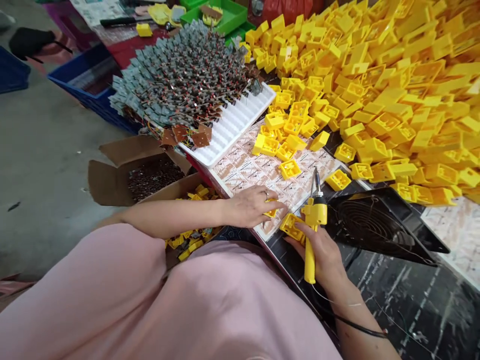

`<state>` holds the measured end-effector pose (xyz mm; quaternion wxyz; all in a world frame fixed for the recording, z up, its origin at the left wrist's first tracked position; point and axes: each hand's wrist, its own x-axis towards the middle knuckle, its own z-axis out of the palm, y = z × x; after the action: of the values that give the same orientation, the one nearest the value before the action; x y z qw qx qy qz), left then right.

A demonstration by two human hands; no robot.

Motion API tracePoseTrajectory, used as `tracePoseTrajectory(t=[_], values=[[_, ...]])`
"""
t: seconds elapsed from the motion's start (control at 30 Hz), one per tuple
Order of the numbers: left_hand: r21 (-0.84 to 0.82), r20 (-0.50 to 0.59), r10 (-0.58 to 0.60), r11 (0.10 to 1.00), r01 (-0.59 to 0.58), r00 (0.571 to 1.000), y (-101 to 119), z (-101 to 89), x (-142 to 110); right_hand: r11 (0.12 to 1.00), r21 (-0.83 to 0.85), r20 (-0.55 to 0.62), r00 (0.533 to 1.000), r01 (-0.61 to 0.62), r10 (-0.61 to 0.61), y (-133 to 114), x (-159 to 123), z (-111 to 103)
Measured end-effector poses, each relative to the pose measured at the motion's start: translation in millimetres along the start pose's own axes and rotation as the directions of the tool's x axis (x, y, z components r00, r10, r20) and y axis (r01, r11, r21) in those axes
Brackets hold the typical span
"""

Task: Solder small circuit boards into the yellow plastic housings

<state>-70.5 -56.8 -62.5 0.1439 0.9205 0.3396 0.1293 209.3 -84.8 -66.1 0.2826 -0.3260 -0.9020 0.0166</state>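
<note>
My left hand (252, 206), wearing a ring, is closed around a small yellow plastic housing (270, 212) near the table's front edge. Its fingers cover much of that piece. My right hand (327, 254) grips a yellow soldering gun (309, 252), its metal tip pointing up and away from me. Fingers of this hand also touch a second open yellow housing (291, 226), just right of my left hand. A thin wire and a black cable trail from the gun along my right forearm.
A large heap of yellow housings (375, 100) covers the right and back. Wired circuit boards pile up on a white ribbed tray (240, 120). A black fan (375, 222) lies right of the gun. Below left stands a cardboard box (107, 182) of small dark parts.
</note>
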Motion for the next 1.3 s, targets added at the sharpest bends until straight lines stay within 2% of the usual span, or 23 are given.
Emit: tracePoseTrajectory(t=[0.1,0.13,0.2,0.27,0.33,0.37,0.43,0.47,0.53,0.63,0.73,0.8,0.87,0.97,1.03,1.13,1.23,1.3], values=[[-0.015,0.011,0.075,0.997,-0.075,0.997,-2.9,-5.5,4.1,1.000,-0.006,-0.012,1.000,0.002,-0.002,2.3,-3.2,-0.8],[-0.009,0.016,0.070,0.997,-0.070,0.997,-7.8,-13.4,7.3,1.000,-0.014,-0.020,1.000,0.000,0.000,2.8,-5.3,-3.4],[0.038,0.031,-0.016,0.999,0.015,0.999,-26.6,-39.0,18.0,0.999,-0.034,-0.041,0.999,-0.019,0.018,1.5,-10.7,-10.5],[0.145,0.005,-0.203,0.969,0.200,0.979,-58.5,-74.1,35.3,0.998,-0.039,-0.073,0.996,-0.052,0.049,-3.7,-15.5,-17.2],[0.300,-0.109,-0.400,0.860,0.414,0.910,-100.5,-111.2,57.9,0.995,-0.028,-0.129,0.988,-0.091,0.087,-11.7,-17.3,-20.8],[0.354,-0.154,-0.453,0.804,0.477,0.878,-123.1,-128.0,70.2,0.994,-0.022,-0.156,0.983,-0.106,0.101,-15.8,-16.9,-21.3],[0.412,-0.195,-0.515,0.729,0.547,0.834,-166.1,-154.5,94.3,0.992,-0.023,-0.190,0.975,-0.121,0.114,-22.2,-14.0,-20.6],[0.426,-0.181,-0.544,0.708,0.563,0.820,-184.6,-163.7,105.2,0.992,-0.029,-0.196,0.973,-0.126,0.118,-24.0,-12.3,-19.7],[0.426,-0.066,-0.602,0.705,0.568,0.796,-213.1,-174.8,123.6,0.989,-0.038,-0.192,0.972,-0.143,0.133,-24.6,-10.2,-17.9],[0.474,0.058,-0.678,0.664,0.578,0.732,-234.7,-180.0,142.4,0.982,-0.042,-0.183,0.968,-0.182,0.172,-20.5,-12.2,-15.2],[0.534,0.047,-0.758,0.569,0.625,0.651,-241.2,-181.2,154.1,0.979,-0.065,-0.189,0.966,-0.193,0.178,-14.7,-18.8,-12.2],[0.551,0.043,-0.778,0.542,0.634,0.627,-241.4,-182.3,157.7,0.977,-0.062,-0.187,0.964,-0.203,0.189,-11.5,-23.2,-10.4],[0.569,0.022,-0.768,0.536,0.623,0.640,-238.2,-183.3,155.9,0.977,-0.043,-0.178,0.963,-0.210,0.200,-9.3,-26.2,-9.2],[0.609,-0.043,-0.713,0.536,0.584,0.700,-225.6,-181.1,143.6,0.976,-0.014,-0.182,0.961,-0.215,0.209,-8.1,-26.5,-8.7],[0.641,-0.073,-0.687,0.523,0.562,0.723,-214.9,-175.1,133.4,0.976,-0.005,-0.193,0.958,-0.216,0.211,-8.8,-24.2,-9.0],[0.711,-0.087,-0.690,0.463,0.530,0.719,-205.3,-160.1,122.6,0.975,-0.002,-0.224,0.950,-0.223,0.216,-11.0,-19.9,-9.2],[0.750,-0.137,-0.669,0.412,0.518,0.731,-210.4,-145.7,119.4,0.978,0.012,-0.227,0.952,-0.210,0.207,-12.5,-18.4,-8.6],[0.741,-0.174,-0.649,0.409,0.532,0.741,-220.4,-141.2,119.7,0.980,0.007,-0.211,0.958,-0.199,0.196,-12.1,-19.8,-7.6]])
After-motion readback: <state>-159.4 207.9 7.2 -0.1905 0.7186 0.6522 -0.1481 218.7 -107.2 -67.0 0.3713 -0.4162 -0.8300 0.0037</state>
